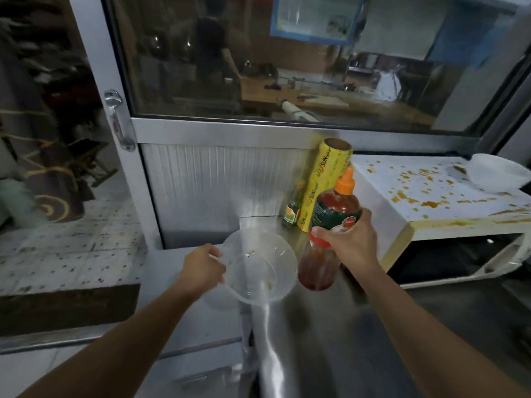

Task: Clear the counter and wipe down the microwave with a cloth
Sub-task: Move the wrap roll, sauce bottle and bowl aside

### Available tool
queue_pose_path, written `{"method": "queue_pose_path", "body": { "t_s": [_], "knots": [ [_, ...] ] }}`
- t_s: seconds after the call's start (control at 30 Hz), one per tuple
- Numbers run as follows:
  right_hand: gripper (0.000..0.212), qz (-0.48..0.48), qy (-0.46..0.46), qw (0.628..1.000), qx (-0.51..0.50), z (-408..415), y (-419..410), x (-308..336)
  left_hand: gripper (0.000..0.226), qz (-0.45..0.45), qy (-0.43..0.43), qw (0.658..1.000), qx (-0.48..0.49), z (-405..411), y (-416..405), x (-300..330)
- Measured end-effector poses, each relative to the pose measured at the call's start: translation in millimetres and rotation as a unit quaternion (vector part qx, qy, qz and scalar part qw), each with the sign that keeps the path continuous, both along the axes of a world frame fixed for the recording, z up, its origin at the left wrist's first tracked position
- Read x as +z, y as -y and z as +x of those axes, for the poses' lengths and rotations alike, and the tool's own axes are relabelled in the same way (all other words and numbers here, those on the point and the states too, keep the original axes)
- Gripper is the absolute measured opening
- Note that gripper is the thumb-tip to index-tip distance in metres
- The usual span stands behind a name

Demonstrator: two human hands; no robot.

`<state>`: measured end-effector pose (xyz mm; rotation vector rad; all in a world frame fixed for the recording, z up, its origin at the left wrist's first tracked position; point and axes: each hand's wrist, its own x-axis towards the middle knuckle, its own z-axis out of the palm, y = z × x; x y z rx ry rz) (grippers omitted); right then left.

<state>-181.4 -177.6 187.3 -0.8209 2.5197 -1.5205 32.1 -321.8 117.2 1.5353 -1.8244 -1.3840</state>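
My left hand (202, 270) grips the rim of a clear plastic bowl (260, 267) with a few crumbs in it, held above the steel counter (330, 340). My right hand (349, 242) is wrapped round a red sauce bottle (330, 234) with an orange cap, tilted a little to the right. The white microwave (431, 196) stands at the right; its top is spattered with orange-brown stains. A white cloth or bag (497, 173) lies on its far right corner.
A yellow roll of wrap (324, 179) stands upright against the back wall beside a small green bottle (293, 209). A glass window with a metal frame (224, 129) rises behind the counter. A tiled ledge (66, 248) lies to the left.
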Motion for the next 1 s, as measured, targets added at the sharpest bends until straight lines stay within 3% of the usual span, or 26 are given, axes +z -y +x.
{"method": "queue_pose_path", "body": {
  "t_s": [0.43,0.7,0.83,1.0],
  "knots": [
    [0.082,0.018,-0.013,0.998,-0.059,54.1,103.1,-4.5,0.015,-0.028,-0.020,0.998,-0.044,71.5,108.2,12.2],
    [0.081,0.011,-0.010,0.999,-0.047,27.0,155.5,-9.6,0.011,-0.004,-0.033,0.998,-0.045,54.1,138.5,7.4],
    [0.080,-0.002,0.002,0.999,-0.043,2.3,186.7,-17.1,0.019,0.001,-0.019,0.999,-0.042,40.7,154.7,5.3],
    [0.084,-0.015,0.024,0.999,-0.046,-36.9,230.4,-41.1,0.013,-0.008,0.015,0.999,-0.034,18.7,179.6,-1.1]
  ]
}}
